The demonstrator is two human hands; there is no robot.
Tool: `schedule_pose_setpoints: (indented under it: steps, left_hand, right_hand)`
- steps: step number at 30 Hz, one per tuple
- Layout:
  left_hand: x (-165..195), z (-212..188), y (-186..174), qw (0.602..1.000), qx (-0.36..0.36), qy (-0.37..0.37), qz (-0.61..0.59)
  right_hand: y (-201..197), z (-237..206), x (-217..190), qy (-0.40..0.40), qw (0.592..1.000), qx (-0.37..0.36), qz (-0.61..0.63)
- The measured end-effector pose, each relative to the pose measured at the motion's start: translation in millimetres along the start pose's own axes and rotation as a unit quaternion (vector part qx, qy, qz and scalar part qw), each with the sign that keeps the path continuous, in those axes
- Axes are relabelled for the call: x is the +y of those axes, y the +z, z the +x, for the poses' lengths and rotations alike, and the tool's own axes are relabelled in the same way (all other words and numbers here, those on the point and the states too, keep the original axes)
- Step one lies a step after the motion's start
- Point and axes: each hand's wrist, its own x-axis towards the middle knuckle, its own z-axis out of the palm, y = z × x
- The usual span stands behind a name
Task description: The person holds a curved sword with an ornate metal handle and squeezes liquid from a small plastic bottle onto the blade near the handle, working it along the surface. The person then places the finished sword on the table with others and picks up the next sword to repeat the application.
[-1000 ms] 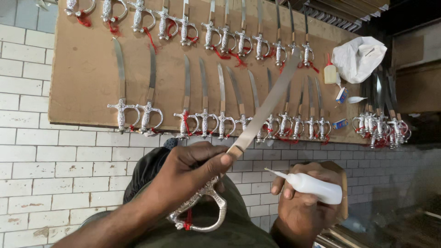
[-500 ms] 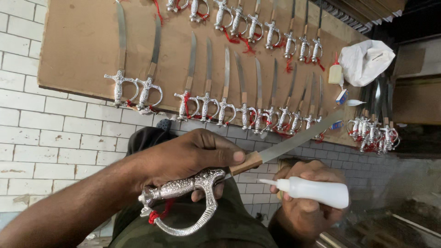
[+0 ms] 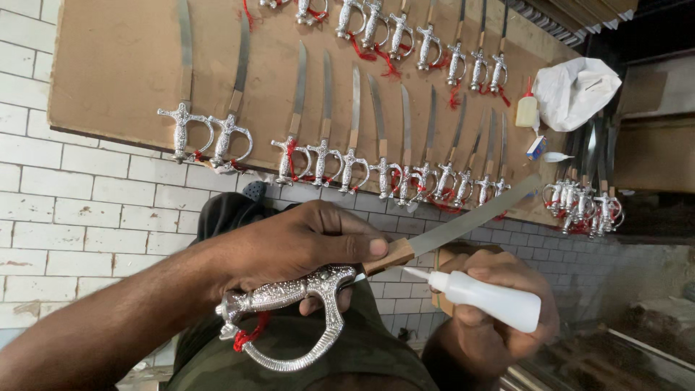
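The left hand [image 3: 304, 246] was closed around a small sword [image 3: 376, 264] just where the ornate silver handle [image 3: 286, 304] met the blade [image 3: 474, 217], the thumb lying along the wooden collar, so the piece stayed level over the lap with the joint turned up and open to view. The right hand [image 3: 499, 289] was wrapped round a white squeeze bottle [image 3: 485, 297], its thin nozzle aimed at that same joint and almost touching it, which suggested the tip was held there to reach the seam between handle and blade. A red cord [image 3: 253, 334] hung from the pommel end, below the curved guard. Both hands sat close together over the dark green trousers [image 3: 311, 358], each clamped on its own thing. Beyond them a brown board [image 3: 116, 65] lay on the white tiled floor [image 3: 79, 203], with two rows of similar swords [image 3: 376, 145] set out side by side, handles all one way, likely so each could lie undisturbed. A second small bottle [image 3: 528, 108] and a white plastic bag [image 3: 575, 90] rested at the board's far end, and a further bunch of swords [image 3: 583, 195] lay just off it
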Motion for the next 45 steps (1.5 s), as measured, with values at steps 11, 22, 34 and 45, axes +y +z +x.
schedule_pose_setpoints:
  steps: [11, 22, 34, 45]
  left_hand:
    - [0.4, -1.4, 19.0, 0.997, -0.005, 0.003, -0.083]
    - [2.6, -5.9, 38.1, 0.98, -0.005, 0.039, -0.197]
    - [4.1, -26.7, 69.9, 0.993, -0.008, 0.103, -0.053]
    - [-1.5, -29.1, 72.8, 0.992, -0.016, 0.127, -0.017]
  right_hand:
    - [-21.0, -6.7, -4.0, -0.073, 0.995, 0.073, -0.017]
    - [-21.2, -32.7, -3.4, -0.002, 0.974, 0.183, 0.136]
    - [-43.0, -33.1, -22.7, -0.074, 0.993, -0.074, -0.046]
    - [-26.3, -24.8, -53.6, -0.078, 0.964, -0.134, -0.214]
